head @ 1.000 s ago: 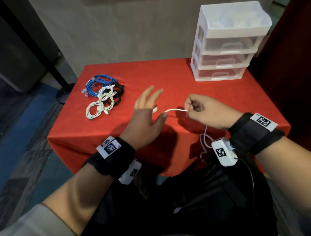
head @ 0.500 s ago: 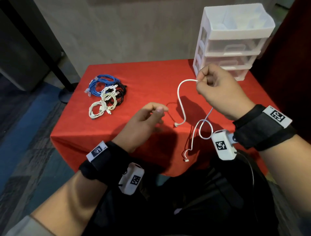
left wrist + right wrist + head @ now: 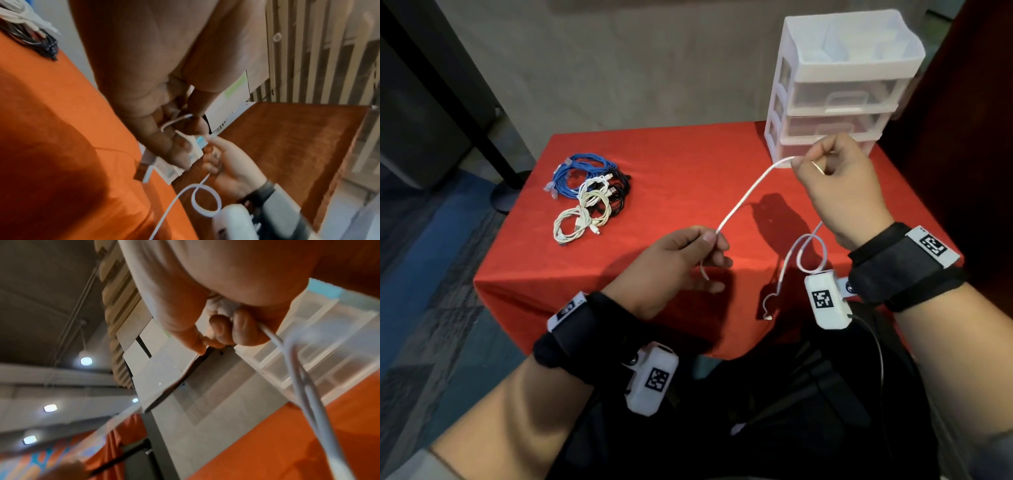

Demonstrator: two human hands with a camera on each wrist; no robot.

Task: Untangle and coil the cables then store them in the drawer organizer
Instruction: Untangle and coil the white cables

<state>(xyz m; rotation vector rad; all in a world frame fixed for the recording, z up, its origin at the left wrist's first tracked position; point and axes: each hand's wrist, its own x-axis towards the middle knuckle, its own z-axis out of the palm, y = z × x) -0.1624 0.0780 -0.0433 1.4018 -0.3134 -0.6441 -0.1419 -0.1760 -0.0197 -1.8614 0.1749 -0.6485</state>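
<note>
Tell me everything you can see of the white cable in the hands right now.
The white cable is thin, round and smooth, plastic-looking. It is lifted off the red tablecloth. The left hand pinches it near one end, a short tail curling below the fingers. From there a nearly straight run rises to the right hand, which grips it higher, in front of the drawer organizer. Below that hand the rest hangs in one loose loop, its free end dangling with a small plug past the table's front edge.

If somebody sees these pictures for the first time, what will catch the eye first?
First, the thin white cable stretched in the air between the left hand and the raised right hand, above the red tablecloth. Then the white plastic drawer organizer at the far right corner.
</note>
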